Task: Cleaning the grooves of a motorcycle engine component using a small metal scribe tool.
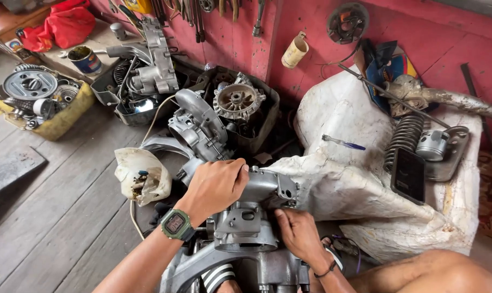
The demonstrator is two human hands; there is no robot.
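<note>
1. Left hand (216, 184), watch on its wrist, clamps down over the top of the grey engine casing (251, 217).
2. Right hand (300, 233) pinches the casing's right side.
3. The casing sits on the wooden floor (67, 217), touching the white sack (354, 179).

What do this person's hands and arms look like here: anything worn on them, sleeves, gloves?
Both arms are bare, with no sleeves and no gloves. The left hand has a square digital watch with a green case and strap on its wrist. The right hand has a thin dark band around its wrist. No rings show.
</note>
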